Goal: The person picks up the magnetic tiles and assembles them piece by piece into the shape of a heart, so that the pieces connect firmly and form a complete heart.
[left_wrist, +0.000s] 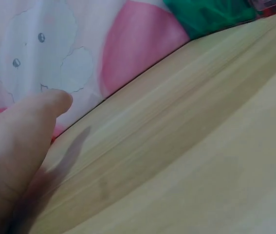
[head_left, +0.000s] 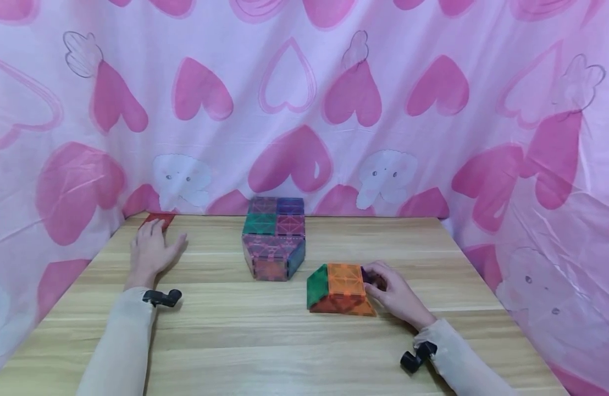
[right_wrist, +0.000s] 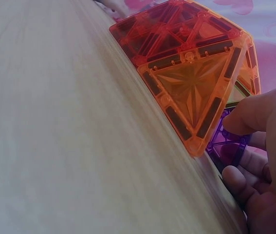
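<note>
In the head view my left hand [head_left: 153, 253] lies at the table's far left, fingers stretched over a red magnetic tile [head_left: 168, 218]. Only its thumb side [left_wrist: 18, 141] shows in the left wrist view, and the tile is hidden there. My right hand [head_left: 394, 291] is at the right side of a small block of magnetic tiles [head_left: 345, 275], with green, orange and red faces. Between thumb and fingers it pinches a purple tile [right_wrist: 231, 146] against that side. An orange triangle tile [right_wrist: 192, 85] juts out at the block's near right corner.
A taller block of magnetic tiles [head_left: 273, 242], with green, purple and reddish faces, stands behind and left of the small one. Pink heart-print cloth [head_left: 294, 110] hangs round the back and sides of the wooden table [head_left: 265, 341].
</note>
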`<state>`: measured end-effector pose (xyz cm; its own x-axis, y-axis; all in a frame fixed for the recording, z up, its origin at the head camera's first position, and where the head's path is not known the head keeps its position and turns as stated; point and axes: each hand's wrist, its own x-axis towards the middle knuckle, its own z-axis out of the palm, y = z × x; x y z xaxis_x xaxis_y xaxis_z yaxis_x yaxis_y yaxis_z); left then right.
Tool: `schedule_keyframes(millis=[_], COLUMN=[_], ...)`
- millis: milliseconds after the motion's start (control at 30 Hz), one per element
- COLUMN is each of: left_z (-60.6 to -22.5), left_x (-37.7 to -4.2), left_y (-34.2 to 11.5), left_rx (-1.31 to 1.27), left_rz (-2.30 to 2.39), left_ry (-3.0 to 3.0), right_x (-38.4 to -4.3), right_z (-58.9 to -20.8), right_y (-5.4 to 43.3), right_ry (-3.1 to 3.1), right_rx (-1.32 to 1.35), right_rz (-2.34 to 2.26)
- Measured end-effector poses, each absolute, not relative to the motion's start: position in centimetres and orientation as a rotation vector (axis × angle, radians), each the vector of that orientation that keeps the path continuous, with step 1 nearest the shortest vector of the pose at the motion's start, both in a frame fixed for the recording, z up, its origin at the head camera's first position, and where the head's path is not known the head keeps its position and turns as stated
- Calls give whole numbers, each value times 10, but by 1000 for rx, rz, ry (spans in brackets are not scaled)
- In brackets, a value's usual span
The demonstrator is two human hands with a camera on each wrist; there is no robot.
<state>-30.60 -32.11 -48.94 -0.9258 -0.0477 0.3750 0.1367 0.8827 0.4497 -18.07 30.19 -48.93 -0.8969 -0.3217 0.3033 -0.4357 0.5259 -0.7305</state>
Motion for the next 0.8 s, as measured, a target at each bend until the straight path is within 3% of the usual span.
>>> schedule_keyframes(millis=[800], left_z=[-488], left_x=[-290], left_y=[-311], left_rx=[-160], left_rz=[-749], left_ry=[-2658], right_x=[-182], right_z=[-489], right_y=[300], right_ry=[-2645], right_rx=[634], right_rz=[1335])
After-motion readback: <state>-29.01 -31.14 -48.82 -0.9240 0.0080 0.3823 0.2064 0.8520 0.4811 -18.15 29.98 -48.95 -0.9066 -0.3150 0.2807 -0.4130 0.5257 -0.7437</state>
